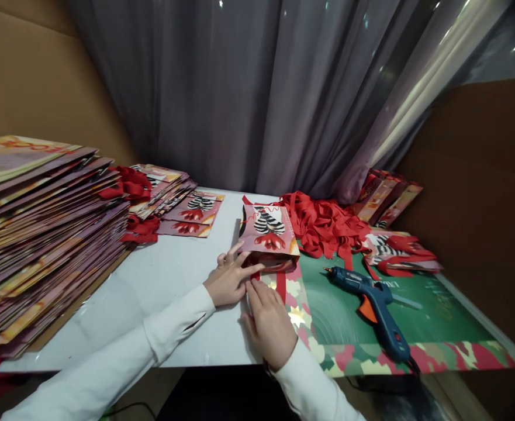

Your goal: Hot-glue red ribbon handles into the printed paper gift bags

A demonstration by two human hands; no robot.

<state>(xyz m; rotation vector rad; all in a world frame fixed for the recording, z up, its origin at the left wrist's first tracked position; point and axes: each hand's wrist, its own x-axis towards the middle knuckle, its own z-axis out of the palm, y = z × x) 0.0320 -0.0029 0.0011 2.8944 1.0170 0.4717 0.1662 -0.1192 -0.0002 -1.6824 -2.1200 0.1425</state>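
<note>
Mid-frame, the printed gift bag lies on the bench, apparently steadied at its near corner by the left hand's wide, splayed grip; whether the right hand's grip holds anything, I can't tell.

On the top printed sheet of the tall stack is 1 line of red capitals; "CC" seems legible, the rest unclear. White lettering on the green board, partly beside the glue gun, and faint yellowish marks farther right are unreadable. Small print edging the zebra-patterned box is too tiny to read.
</note>
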